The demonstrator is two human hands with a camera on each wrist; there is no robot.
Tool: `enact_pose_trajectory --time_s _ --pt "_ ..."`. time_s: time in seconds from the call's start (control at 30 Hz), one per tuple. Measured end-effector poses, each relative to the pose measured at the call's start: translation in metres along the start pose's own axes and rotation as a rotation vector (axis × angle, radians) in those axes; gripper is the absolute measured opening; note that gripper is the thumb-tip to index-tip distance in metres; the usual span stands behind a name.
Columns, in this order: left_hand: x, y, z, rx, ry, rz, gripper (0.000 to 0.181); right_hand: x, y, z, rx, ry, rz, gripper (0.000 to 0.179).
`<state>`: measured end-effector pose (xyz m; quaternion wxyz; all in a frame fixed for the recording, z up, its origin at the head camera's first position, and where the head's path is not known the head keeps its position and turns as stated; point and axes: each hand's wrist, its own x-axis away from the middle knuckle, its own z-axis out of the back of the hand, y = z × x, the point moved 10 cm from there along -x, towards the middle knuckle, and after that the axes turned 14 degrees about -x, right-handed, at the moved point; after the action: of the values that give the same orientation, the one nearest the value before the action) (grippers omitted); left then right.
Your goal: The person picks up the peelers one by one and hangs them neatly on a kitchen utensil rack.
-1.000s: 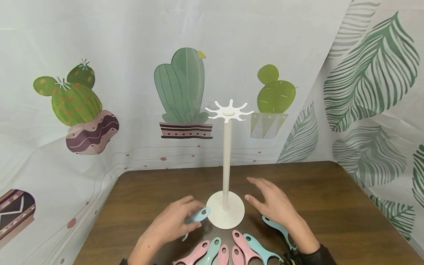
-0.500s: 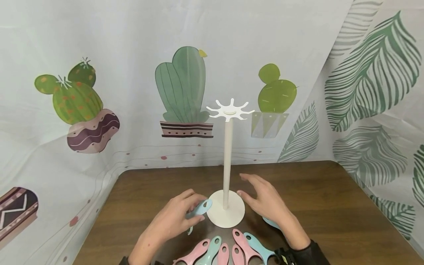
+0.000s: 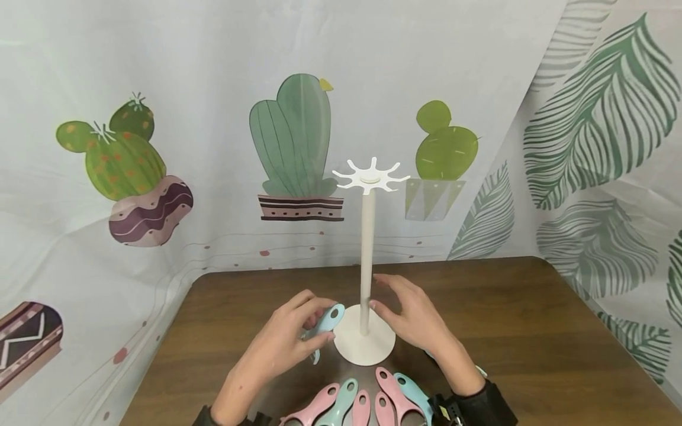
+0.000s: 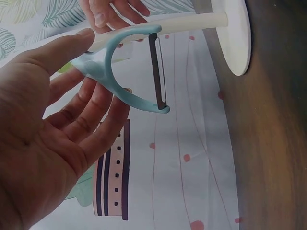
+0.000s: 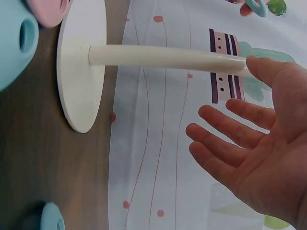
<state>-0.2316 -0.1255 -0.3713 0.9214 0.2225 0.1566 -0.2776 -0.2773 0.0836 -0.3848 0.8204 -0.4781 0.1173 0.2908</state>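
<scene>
My left hand point(image 3: 288, 332) pinches a light blue Y-shaped peeler point(image 4: 98, 66) between thumb and fingers. In the left wrist view its metal blade point(image 4: 157, 72) points away from the palm. Its handle end with the hole shows beside the stand in the head view. The white stand point(image 3: 367, 248) is upright, with a round base point(image 3: 357, 350) and a ring of hooks point(image 3: 370, 176) on top. Beside the pole is my right hand point(image 3: 412, 313), fingers spread and holding nothing. In the right wrist view its thumb tip overlaps the pole point(image 5: 158, 56).
Several pink point(image 3: 318, 403), green point(image 3: 340, 405) and blue point(image 3: 412, 391) peelers lie fanned at the table's near side. Another blue peeler point(image 5: 52, 218) lies to the right, mostly hidden by the right forearm in the head view. A cactus-print cloth point(image 3: 213, 118) hangs behind the table point(image 3: 533, 331).
My left hand has lifted the peeler up and slightly right, toward the stand. My right hand has moved left, up to the pole.
</scene>
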Motion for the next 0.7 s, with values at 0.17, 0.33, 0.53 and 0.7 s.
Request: enact_pose_trajectory --time_s 0.17,0.33,0.53,0.7 --pt "-0.003 0.004 0.008 0.028 0.049 -0.018 0.052 -0.004 -0.004 -0.004 -0.037 0.007 0.005 0.052" --pt "-0.007 0.007 0.015 0.074 0.085 -0.045 0.054 -0.009 -0.006 -0.008 -0.073 0.011 0.005 0.051" --pt "-0.011 0.010 0.022 0.077 0.117 -0.048 0.054 -0.012 -0.002 -0.014 -0.097 0.005 -0.041 0.049" --pt "-0.015 0.014 0.029 0.091 0.142 -0.061 0.055 -0.015 -0.002 -0.018 -0.132 0.004 -0.047 0.044"
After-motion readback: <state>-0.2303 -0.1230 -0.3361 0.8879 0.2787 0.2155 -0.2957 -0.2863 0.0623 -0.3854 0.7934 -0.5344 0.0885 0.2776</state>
